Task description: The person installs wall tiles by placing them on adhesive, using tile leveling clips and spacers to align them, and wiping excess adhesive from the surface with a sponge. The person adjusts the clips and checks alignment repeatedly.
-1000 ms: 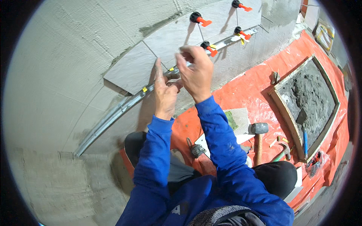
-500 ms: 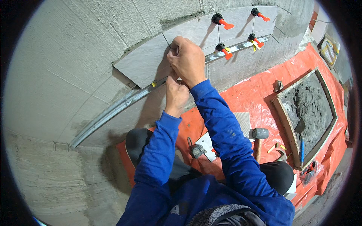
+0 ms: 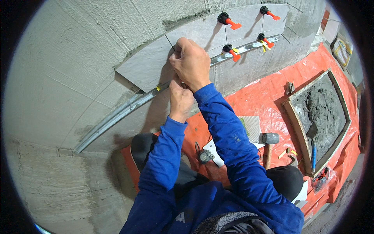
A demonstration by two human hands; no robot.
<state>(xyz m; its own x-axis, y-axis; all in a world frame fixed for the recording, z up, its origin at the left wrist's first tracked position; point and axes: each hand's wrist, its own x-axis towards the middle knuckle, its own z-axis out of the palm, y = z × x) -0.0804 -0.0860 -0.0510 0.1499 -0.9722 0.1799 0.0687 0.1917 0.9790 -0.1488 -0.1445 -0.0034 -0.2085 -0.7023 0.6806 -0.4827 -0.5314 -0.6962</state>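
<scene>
Several grey wall tiles point(image 3: 146, 64) stand in a row on the wall above a metal rail point(image 3: 113, 117). Both my hands are at the lower part of the joint between the left tile and its neighbour. My right hand point(image 3: 191, 62) is closed, its fingertips against the tile face beside the joint. Just below it, my left hand point(image 3: 181, 99) is closed near the rail, thumb and fingers pinched. Whatever lies between the fingers of either hand is hidden. Tile levelers point(image 3: 230, 21) with black caps and red handles sit on the joints to the right. A yellow wedge point(image 3: 158, 87) sits between rail and left tile.
Orange sheeting point(image 3: 269, 93) covers the floor on the right, bearing a wooden-edged tray point(image 3: 290, 109) of grey mortar with a blue-handled tool point(image 3: 313, 156). A mallet point(image 3: 269, 138), a tape measure point(image 3: 204, 156) and yellow wedges lie near my knees.
Both hands stay at the same joint, with my right hand shifted very slightly. The whole view has moved a little; nothing has visibly been taken or released.
</scene>
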